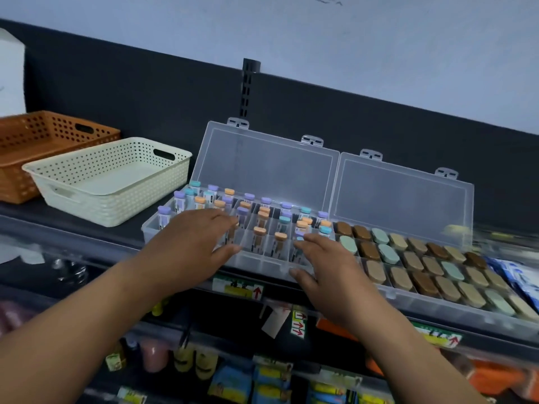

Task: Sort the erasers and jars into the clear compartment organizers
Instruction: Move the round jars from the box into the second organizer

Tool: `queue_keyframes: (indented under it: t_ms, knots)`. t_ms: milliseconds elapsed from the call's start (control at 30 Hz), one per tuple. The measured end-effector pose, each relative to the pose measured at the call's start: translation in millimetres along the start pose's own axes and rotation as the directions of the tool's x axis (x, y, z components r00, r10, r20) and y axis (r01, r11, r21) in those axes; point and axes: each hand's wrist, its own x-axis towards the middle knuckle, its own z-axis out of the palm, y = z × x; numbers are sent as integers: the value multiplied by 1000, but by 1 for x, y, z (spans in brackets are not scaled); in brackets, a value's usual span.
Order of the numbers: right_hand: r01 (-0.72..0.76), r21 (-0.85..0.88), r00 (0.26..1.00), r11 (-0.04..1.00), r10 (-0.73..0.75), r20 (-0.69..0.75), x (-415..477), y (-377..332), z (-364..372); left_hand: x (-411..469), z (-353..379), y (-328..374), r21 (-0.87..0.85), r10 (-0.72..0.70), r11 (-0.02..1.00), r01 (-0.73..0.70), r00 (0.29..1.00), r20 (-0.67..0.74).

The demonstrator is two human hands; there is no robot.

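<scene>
Two organizers, lids up, side by side. Jars (259, 231) stand in left organizer (256, 264); erasers (423, 266) fill right organizer (437, 309), 4 o'clock. Left hand (192, 240), right hand (323, 266): fingers straight, nothing held, over left organizer's front. Cream basket (110, 182) at 9 o'clock.

Beyond the fingers of the left hand (189, 243) and the right hand (329, 272), small clear tube-shaped jars (259, 231) are showing lilac, teal and pale orange caps inside a colourless see-through plastic compartment organizer (256, 262). Just right of the right hand, flat oval erasers (420, 282) are showing dark brown, tan and pale sage green, mixed without order, in a second clear plastic organizer (402, 196). Left of the left hand, a cream plastic basket (110, 205) is displaying rows of small round holes above a ribbed weave pattern. Farther left, a rust-orange plastic basket (17, 182) is carrying the same dotted perforation.
</scene>
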Motion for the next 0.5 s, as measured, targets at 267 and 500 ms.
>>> queue_keyframes:
  t_ms: [267, 500]
  knots:
    - [108, 22, 994, 994, -108, -4, -20, -10, -2, -44, -9, 11, 75, -92, 993, 94, 995, -25]
    - [200, 141, 980, 970, -200, -16, -42, -39, 10, -92, -20, 16, 215, -169, 963, 161, 985, 18]
